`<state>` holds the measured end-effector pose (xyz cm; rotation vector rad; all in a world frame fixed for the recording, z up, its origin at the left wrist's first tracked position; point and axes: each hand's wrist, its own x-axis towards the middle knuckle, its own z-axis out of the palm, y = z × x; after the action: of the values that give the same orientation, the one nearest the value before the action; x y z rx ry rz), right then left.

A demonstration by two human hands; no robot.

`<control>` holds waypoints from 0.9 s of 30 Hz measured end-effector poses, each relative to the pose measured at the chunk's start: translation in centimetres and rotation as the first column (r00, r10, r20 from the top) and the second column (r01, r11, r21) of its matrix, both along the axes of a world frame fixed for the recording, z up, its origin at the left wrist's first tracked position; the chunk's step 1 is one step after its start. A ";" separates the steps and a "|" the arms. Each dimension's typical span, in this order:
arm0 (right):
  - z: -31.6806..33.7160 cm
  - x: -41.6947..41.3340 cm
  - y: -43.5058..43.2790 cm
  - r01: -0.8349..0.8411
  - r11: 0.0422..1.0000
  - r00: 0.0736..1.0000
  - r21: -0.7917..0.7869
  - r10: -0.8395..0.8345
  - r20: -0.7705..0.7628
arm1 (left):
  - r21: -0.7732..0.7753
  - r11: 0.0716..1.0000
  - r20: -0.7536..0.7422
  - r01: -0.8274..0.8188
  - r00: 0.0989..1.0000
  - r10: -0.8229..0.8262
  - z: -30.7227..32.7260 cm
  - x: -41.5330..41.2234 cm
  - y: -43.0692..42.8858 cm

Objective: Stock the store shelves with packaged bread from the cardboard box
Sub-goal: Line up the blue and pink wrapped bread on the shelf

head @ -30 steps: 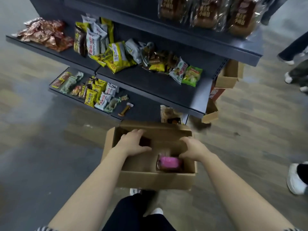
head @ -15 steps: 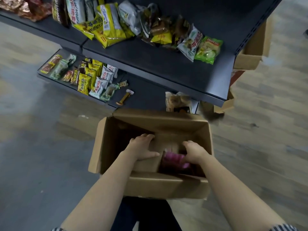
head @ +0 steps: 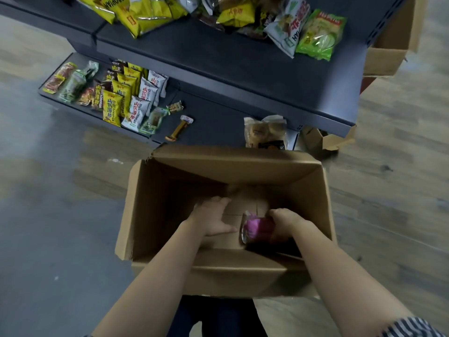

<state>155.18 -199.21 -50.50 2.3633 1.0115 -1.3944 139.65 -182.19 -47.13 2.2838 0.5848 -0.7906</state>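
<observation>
Down inside the open brown cardboard box (head: 230, 271), 1 small bread pack, bright pink under clear shiny wrap (head: 257, 228), is seen lying on the box btm toward the near-right corner. Whether the pink is filling or label can't be told. The pack is gripped by the right hand (head: 288, 221), fingers curled over its right end, thumb hidden. The left hand (head: 213, 220) is laid palm-down on the box floor just left of the pack, fingers straight, thumb spread toward the pack, nothing held.

Counts: 1 pack is visible in the box. 1 clear bag of pale brown buns (head: 266, 131) is stood on the lower dark grey metal shelf (head: 213, 117), just beyond the box's far flap. 2 tiers are in view. The upper dark grey shelf (head: 218, 57) is loaded w/ snack bags, incl. 1 green bag (head: 318, 35) at its right end. Yellow & white snack bags (head: 126, 100) are crowded on the lower tier's left part, too packed for a sure count. 1 slim orange-brown bar (head: 178, 128) lies loose beside them. 2 more cardboard boxes are seen at the unit's right end: a plain one (head: 388, 52) & a torn one (head: 323, 139).
</observation>
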 end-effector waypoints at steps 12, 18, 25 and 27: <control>-0.6 -0.7 -0.1 -0.028 1.000 0.999 0.000 0.028 0.034 | -0.014 1.000 -0.011 -0.021 1.000 0.021 -0.2 -0.7 0.1; 1.7 -0.3 0.4 -0.044 0.996 0.991 0.077 0.034 0.131 | 0.007 1.000 -0.009 -0.009 1.000 0.009 1.8 -1.2 0.1; 8.6 -0.9 0.8 -0.080 0.982 0.980 0.170 0.046 0.194 | 0.065 0.997 -0.010 0.037 0.999 -0.036 8.1 -1.3 -0.1; 11.6 -0.9 1.0 -0.088 0.976 0.978 0.198 0.047 0.203 | 0.068 0.997 0.008 0.036 0.999 -0.037 10.5 -1.3 -0.3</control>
<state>154.32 -198.21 -38.95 2.5244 1.2185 -1.0499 138.37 -182.46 -36.59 2.3647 0.5751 -0.7887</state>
